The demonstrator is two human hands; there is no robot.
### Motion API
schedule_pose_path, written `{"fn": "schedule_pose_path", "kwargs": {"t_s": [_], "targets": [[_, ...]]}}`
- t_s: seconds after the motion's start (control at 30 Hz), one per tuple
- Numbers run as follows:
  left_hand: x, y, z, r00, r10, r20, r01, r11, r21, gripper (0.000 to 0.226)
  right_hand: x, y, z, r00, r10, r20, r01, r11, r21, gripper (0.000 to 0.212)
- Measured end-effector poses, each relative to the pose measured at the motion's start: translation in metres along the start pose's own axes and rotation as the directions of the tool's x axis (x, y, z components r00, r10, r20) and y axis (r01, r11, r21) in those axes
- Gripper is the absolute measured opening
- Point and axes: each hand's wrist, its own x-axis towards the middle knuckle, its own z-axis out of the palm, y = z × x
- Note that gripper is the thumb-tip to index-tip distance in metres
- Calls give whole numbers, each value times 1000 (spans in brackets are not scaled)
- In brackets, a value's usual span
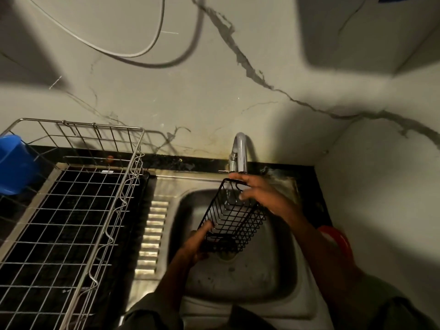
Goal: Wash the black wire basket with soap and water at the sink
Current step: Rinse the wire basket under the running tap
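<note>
The wire basket (232,219) is black, its thin bars forming an open grid. The sink (238,277) and faucet (240,151) are dull silver-grey steel. A silver wire dish rack (71,210) is crossed in squares over a black tabletop (190,160). A bright blue plastic container (14,163) is seen at left. What appears to be a red-orange object (338,239) is glimpsed at right. The wall (214,96) is pale grey-green, marked by dark cracks.

Black wire basket (232,217) in both hands under tap (239,151)
</note>
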Motion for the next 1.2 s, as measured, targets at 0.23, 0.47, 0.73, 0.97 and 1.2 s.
{"fn": "schedule_pose_path", "kwargs": {"t_s": [0.23, 0.47, 0.73, 0.97, 1.2], "targets": [[7, -2, -2, 997, 39, -69, -35, 998, 54, 89, 27, -4, 31, 891, 174, -420, -44, 952, 303, 21], [7, 1, 0, 992, 39, -117, -36, 999, 24, 40, 51, -8, 48, 893, 36, -448, -132, 974, -185, 22], [4, -1, 0, 990, 51, -131, -55, 998, -32, 44, 44, 2, 40, 968, -101, -229, -1, 914, -405, 38], [3, 7, 8, 977, 114, -178, -111, 993, 27, 30, 33, 21, 34, 911, -188, -366, -21, 867, -498, 26], [15, 17, 21, 924, 298, -239, -255, 947, 195, 22, -1, 58, 25, 835, 53, -548, -309, 869, -387, 52]]}}
